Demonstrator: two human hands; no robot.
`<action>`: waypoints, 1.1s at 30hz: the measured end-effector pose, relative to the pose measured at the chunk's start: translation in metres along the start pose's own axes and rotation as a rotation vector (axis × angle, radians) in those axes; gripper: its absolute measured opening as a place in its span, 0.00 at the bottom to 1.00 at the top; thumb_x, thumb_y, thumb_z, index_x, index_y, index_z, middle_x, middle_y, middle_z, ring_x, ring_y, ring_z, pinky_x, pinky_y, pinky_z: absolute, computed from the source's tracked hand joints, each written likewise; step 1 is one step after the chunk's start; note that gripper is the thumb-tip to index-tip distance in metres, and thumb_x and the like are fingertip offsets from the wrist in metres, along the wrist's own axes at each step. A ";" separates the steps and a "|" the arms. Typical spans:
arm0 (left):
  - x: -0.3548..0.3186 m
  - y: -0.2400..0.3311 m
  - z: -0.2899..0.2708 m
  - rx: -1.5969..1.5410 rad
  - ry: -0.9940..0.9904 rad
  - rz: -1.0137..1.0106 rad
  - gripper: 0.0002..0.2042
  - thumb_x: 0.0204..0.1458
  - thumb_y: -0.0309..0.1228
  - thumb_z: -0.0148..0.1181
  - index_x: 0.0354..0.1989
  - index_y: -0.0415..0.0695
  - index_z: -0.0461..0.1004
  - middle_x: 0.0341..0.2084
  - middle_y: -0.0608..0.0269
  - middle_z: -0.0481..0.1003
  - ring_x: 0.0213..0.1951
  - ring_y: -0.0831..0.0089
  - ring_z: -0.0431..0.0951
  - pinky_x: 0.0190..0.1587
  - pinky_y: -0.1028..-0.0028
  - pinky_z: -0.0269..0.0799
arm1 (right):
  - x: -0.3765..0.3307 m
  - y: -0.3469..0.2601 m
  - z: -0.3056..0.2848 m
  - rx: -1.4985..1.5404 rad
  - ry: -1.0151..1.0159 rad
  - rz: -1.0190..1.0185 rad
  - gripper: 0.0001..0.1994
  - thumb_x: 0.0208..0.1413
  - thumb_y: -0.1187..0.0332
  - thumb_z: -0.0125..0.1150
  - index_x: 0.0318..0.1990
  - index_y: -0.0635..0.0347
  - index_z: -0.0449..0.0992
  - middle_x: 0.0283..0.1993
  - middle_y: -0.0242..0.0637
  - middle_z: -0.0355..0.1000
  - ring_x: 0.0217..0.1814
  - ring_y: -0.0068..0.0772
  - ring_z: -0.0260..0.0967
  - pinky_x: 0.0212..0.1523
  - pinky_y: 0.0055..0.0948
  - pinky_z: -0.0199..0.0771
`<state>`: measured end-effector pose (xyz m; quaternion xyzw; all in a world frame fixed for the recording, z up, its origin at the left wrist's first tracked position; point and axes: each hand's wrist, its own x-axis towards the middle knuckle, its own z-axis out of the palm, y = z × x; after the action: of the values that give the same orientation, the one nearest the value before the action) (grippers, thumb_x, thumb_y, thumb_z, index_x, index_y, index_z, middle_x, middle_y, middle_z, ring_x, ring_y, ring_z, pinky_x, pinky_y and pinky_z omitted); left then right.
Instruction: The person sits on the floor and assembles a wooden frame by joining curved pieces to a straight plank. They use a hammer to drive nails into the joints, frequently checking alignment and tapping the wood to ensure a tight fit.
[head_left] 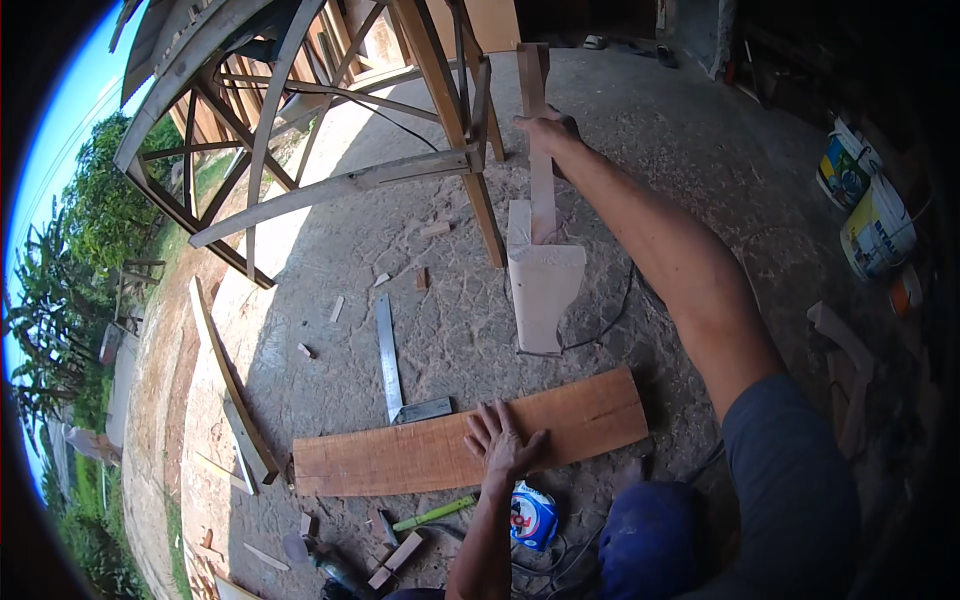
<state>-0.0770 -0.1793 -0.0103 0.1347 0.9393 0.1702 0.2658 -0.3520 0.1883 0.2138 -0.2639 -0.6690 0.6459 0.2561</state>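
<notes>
My left hand (507, 449) lies flat with spread fingers on a reddish-brown wooden board (385, 462) on the concrete floor. Stretched far forward, my right hand (552, 132) is closed round a narrow wooden piece (541, 185). Its lower end meets a pale, thick shaped wooden block (545, 290) with a curved cutout; I cannot tell whether the two are joined. A metal try square (389, 350) lies against the board's far edge. Just right of my left wrist sits a blue and white tape measure (534, 517).
A wooden frame (460, 120) on legs stands ahead on the left. Green pencil-like stick (435, 513), power tool (335, 570) and offcuts (397, 560) lie near me. Cables (610, 325) cross the floor. Buckets (877, 230) stand at right; a long strip (232, 380) lies left.
</notes>
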 end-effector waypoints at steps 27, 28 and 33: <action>0.001 0.011 0.006 -0.014 0.012 0.047 0.59 0.47 0.65 0.59 0.77 0.44 0.34 0.76 0.40 0.29 0.75 0.39 0.20 0.71 0.40 0.15 | -0.085 0.039 0.038 -0.292 0.016 0.065 0.31 0.32 0.71 0.64 0.53 0.67 0.69 0.46 0.53 0.76 0.48 0.49 0.77 0.46 0.39 0.78; 0.002 0.011 0.005 -0.016 0.017 0.049 0.59 0.47 0.65 0.59 0.77 0.44 0.34 0.76 0.40 0.29 0.75 0.39 0.20 0.71 0.40 0.15 | -0.079 0.038 0.043 -0.276 0.024 0.062 0.30 0.31 0.72 0.63 0.51 0.66 0.71 0.43 0.52 0.76 0.47 0.47 0.78 0.46 0.39 0.78; -0.001 0.002 0.001 -0.001 0.025 0.010 0.58 0.47 0.66 0.59 0.77 0.44 0.34 0.76 0.40 0.29 0.75 0.39 0.20 0.71 0.39 0.15 | -0.053 0.068 0.078 -0.261 -0.207 0.039 0.33 0.43 0.60 0.63 0.58 0.67 0.68 0.55 0.57 0.74 0.58 0.53 0.74 0.56 0.38 0.75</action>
<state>-0.0755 -0.1776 -0.0100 0.1370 0.9417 0.1738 0.2534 -0.3649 0.0971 0.1426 -0.2400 -0.7649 0.5819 0.1369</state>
